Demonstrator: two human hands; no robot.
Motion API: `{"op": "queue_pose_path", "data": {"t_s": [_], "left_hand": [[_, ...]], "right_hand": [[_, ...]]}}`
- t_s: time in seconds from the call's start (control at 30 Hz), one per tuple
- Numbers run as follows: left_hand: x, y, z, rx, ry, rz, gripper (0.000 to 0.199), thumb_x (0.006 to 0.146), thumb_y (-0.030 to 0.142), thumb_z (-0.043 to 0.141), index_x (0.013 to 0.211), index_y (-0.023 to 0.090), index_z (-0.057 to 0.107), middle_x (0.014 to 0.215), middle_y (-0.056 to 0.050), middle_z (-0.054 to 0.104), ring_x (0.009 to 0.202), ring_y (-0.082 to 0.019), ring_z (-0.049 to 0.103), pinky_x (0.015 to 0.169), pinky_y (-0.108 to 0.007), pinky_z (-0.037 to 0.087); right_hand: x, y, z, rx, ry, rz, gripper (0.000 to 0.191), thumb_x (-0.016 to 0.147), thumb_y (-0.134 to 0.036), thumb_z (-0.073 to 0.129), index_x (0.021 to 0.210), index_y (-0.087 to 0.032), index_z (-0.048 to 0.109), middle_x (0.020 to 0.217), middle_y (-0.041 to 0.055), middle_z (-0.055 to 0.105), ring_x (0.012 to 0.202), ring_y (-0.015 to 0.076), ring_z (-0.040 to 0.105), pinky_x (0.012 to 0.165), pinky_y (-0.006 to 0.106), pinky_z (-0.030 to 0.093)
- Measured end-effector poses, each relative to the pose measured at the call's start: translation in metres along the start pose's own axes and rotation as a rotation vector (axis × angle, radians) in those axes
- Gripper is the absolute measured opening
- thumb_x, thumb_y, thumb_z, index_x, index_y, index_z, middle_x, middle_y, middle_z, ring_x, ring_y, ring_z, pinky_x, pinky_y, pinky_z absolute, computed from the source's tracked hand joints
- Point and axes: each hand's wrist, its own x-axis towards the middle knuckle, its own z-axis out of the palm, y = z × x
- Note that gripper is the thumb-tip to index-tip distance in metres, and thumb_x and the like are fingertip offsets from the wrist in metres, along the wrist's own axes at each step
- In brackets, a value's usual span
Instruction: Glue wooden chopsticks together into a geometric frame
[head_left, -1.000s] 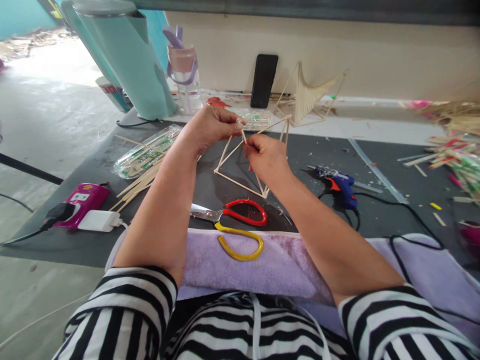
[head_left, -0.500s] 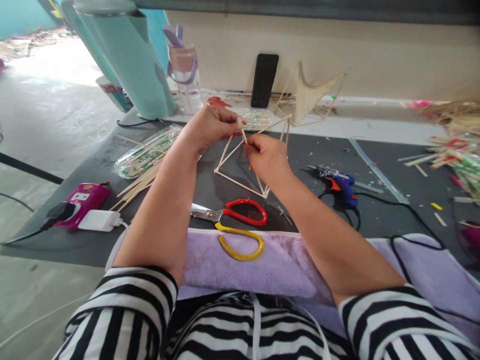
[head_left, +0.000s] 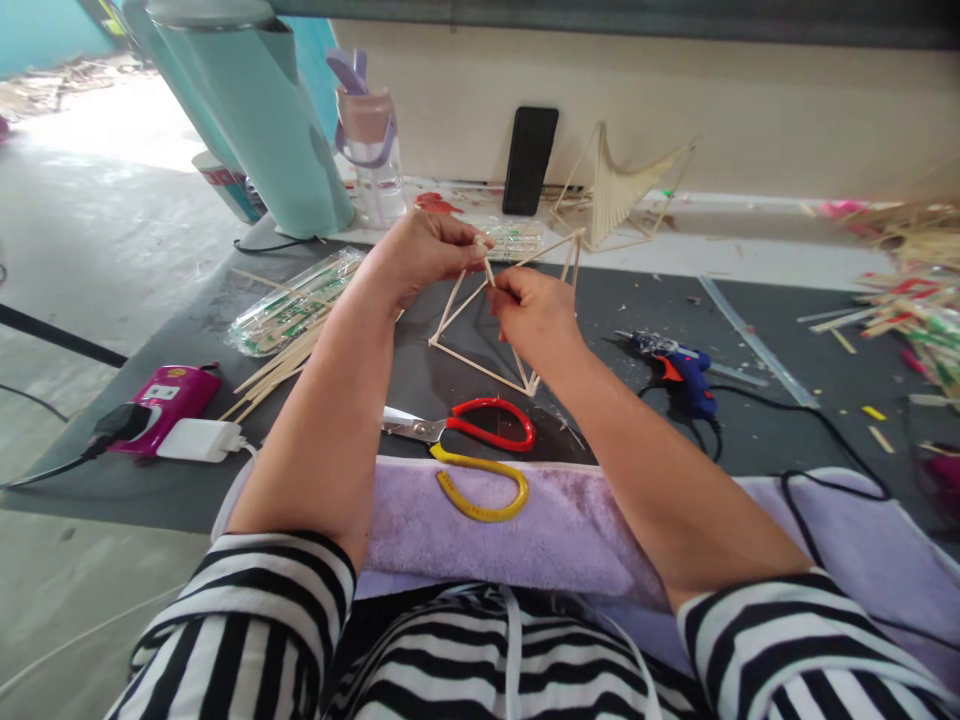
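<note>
A frame of thin wooden sticks (head_left: 480, 368) stands on the dark grey table, its joints at the corners. My left hand (head_left: 431, 252) pinches the frame's upper joint between thumb and fingers. Just to the right and slightly lower, my right hand (head_left: 536, 308) has its fingers closed on a short stick that slants down from that joint. Part of the frame is hidden behind my right hand. Scissors (head_left: 491, 425) with one red and one yellow handle lie below the frame, partly on a purple cloth (head_left: 480, 550).
A blue glue gun (head_left: 686, 375) with a black cord lies at the right. Loose sticks (head_left: 289, 365) and a power strip (head_left: 169, 400) are at the left. Behind stand a kettle (head_left: 247, 120), a bottle (head_left: 375, 150), a phone (head_left: 530, 160) and a curved stick model (head_left: 626, 190).
</note>
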Motion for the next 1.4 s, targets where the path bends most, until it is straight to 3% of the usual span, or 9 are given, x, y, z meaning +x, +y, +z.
{"op": "queue_pose_path", "data": {"t_s": [0.73, 1.07, 1.4], "left_hand": [[-0.0011, 0.0010, 0.0001, 0.053, 0.010, -0.001, 0.018, 0.074, 0.020, 0.072, 0.091, 0.015, 0.074, 0.076, -0.003, 0.071, 0.085, -0.017, 0.068, 0.084, -0.032, 0.057], [-0.0022, 0.0036, 0.0017, 0.030, 0.017, -0.018, 0.014, 0.075, 0.016, 0.070, 0.088, 0.014, 0.074, 0.078, -0.003, 0.071, 0.085, -0.017, 0.068, 0.091, -0.040, 0.056], [-0.0057, 0.0079, 0.0035, 0.102, 0.045, -0.027, 0.023, 0.074, 0.023, 0.074, 0.094, 0.012, 0.073, 0.084, -0.005, 0.073, 0.092, -0.019, 0.069, 0.087, -0.033, 0.057]], "right_hand": [[0.0002, 0.0037, 0.0031, 0.007, 0.009, -0.005, 0.018, 0.087, -0.021, 0.054, 0.072, -0.020, 0.064, 0.065, 0.0023, 0.061, 0.075, 0.0181, 0.063, 0.067, 0.029, 0.043], [-0.0003, 0.0021, 0.0020, 0.022, 0.005, -0.009, 0.019, 0.087, -0.021, 0.056, 0.069, -0.019, 0.061, 0.067, 0.0022, 0.061, 0.075, 0.0172, 0.062, 0.068, 0.028, 0.041], [0.0004, 0.0039, 0.0035, 0.035, 0.015, -0.008, 0.019, 0.086, -0.020, 0.055, 0.070, -0.018, 0.063, 0.065, 0.0016, 0.059, 0.072, 0.0162, 0.060, 0.067, 0.028, 0.040]]}}
